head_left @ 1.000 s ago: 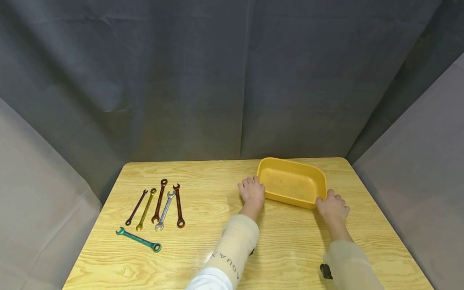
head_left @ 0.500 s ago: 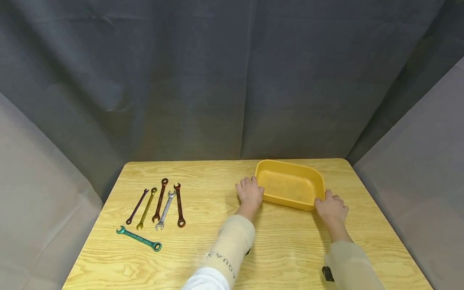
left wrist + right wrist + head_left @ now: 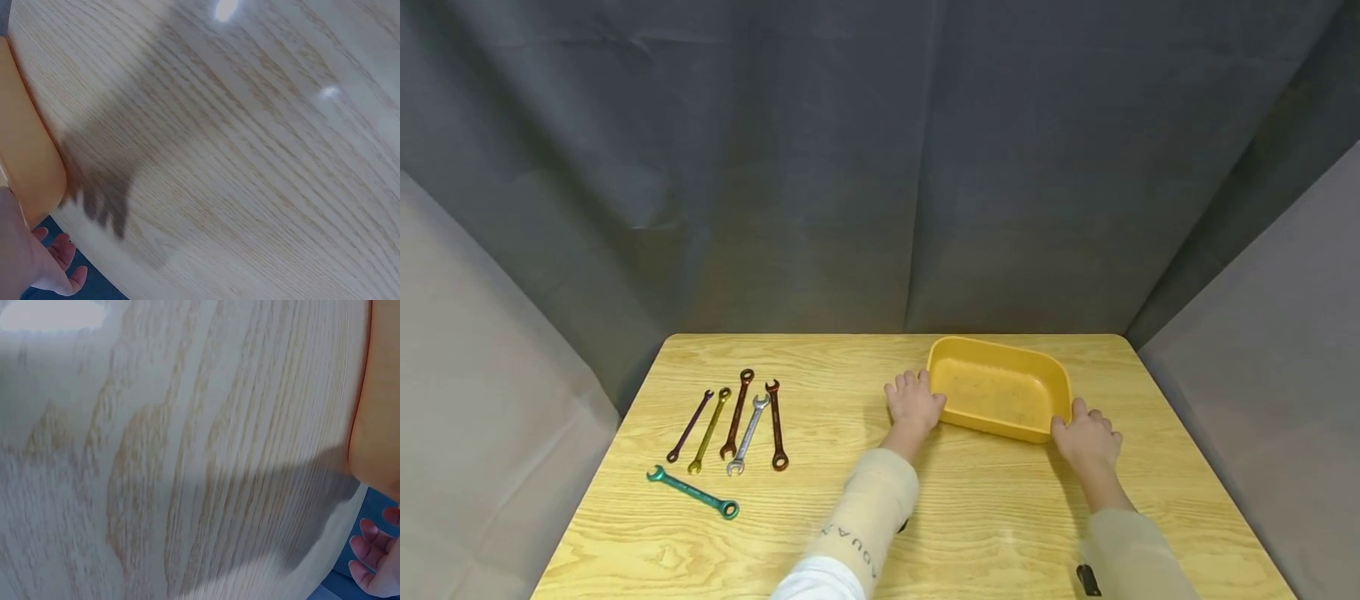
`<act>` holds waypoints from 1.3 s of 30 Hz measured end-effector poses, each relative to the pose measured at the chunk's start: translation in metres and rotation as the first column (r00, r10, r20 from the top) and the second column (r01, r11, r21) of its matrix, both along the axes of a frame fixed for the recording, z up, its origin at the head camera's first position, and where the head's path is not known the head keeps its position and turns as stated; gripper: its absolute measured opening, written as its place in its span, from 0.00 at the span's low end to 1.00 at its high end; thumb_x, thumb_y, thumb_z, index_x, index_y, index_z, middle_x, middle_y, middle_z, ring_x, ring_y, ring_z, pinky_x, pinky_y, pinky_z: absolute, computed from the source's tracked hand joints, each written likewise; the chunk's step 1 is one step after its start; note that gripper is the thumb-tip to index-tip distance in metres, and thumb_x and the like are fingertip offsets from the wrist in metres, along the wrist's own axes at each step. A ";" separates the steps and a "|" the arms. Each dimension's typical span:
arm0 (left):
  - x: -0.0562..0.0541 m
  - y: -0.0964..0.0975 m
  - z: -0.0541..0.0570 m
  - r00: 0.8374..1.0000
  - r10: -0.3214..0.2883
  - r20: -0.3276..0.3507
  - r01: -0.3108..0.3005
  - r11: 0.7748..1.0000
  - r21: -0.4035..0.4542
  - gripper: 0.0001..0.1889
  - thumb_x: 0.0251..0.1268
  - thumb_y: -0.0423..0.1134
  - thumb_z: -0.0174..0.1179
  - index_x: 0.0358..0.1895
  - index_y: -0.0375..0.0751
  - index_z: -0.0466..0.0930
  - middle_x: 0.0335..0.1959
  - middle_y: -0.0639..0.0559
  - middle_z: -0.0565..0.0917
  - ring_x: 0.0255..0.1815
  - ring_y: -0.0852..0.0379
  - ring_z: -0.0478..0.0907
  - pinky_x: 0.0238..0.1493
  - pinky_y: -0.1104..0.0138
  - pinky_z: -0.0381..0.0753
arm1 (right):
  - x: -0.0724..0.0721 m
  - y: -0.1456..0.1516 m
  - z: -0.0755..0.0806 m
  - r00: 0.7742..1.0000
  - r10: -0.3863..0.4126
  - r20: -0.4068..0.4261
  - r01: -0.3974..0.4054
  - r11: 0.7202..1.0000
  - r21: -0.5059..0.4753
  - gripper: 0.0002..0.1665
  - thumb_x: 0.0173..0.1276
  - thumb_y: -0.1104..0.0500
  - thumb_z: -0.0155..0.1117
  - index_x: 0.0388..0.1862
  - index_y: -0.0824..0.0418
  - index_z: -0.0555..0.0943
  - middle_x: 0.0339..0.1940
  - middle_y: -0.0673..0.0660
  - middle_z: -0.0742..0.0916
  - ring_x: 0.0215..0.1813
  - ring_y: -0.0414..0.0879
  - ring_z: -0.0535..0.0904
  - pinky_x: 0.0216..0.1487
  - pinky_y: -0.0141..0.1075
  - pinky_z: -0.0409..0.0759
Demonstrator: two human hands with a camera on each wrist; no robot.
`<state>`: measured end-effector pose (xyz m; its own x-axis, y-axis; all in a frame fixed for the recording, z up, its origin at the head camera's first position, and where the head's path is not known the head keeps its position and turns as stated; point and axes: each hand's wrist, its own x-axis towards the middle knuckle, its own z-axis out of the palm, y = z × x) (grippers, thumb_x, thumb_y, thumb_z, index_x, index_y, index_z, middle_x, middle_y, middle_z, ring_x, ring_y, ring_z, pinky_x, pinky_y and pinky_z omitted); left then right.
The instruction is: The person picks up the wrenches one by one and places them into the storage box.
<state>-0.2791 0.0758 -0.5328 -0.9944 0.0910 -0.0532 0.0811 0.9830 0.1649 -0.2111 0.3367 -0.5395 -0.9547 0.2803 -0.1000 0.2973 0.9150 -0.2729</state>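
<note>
A yellow plastic tray (image 3: 992,423) sits at the back right of the wooden table in the head view, slightly turned, with a bare inside. My left hand (image 3: 915,400) grips its left front corner, thumb over the rim. At the right front corner my right hand (image 3: 1087,433) holds the rim in the same way, thumb on the edge. Both wrist views show part of the tray's outer wall, orange-looking there, with the other fingers of the left hand (image 3: 37,259) and the right hand (image 3: 381,550) loosely bent beyond it.
Left on the table lie several combination wrenches: purple (image 3: 690,427), gold (image 3: 709,432), dark red (image 3: 737,415), silver (image 3: 748,435), another dark red one (image 3: 777,425) and a teal one (image 3: 692,492) set crosswise. A dark curtain (image 3: 820,167) hangs behind the table's back edge.
The tray has shifted a little towards me and to the left, both hands moving with it. The wrenches keep their places on the table; the head view has tilted slightly.
</note>
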 end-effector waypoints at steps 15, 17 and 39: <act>0.001 -0.016 -0.017 0.999 -0.031 -0.023 0.032 0.996 0.078 0.31 0.62 0.59 0.42 0.66 0.51 0.61 0.57 0.49 0.69 0.54 0.52 0.62 0.51 0.56 0.61 | -0.001 -0.006 -0.004 0.999 0.037 -0.023 -0.037 0.999 0.012 0.34 0.69 0.45 0.38 0.64 0.68 0.57 0.52 0.76 0.68 0.52 0.71 0.64 0.47 0.63 0.61; 0.001 -0.019 -0.019 0.999 -0.030 -0.034 0.033 0.996 0.088 0.31 0.61 0.59 0.43 0.65 0.50 0.62 0.57 0.49 0.69 0.54 0.52 0.63 0.51 0.56 0.61 | -0.002 -0.007 -0.005 0.999 0.039 -0.032 -0.038 0.999 0.020 0.34 0.68 0.45 0.39 0.63 0.68 0.58 0.51 0.76 0.69 0.52 0.71 0.65 0.46 0.63 0.62; 0.020 -0.052 -0.031 0.991 -0.033 -0.130 0.058 0.979 0.194 0.28 0.58 0.56 0.46 0.59 0.47 0.68 0.49 0.49 0.72 0.47 0.51 0.64 0.49 0.56 0.60 | -0.002 -0.027 -0.011 0.991 0.103 -0.085 -0.098 0.994 0.056 0.32 0.66 0.47 0.43 0.61 0.68 0.62 0.49 0.74 0.73 0.50 0.69 0.68 0.44 0.61 0.64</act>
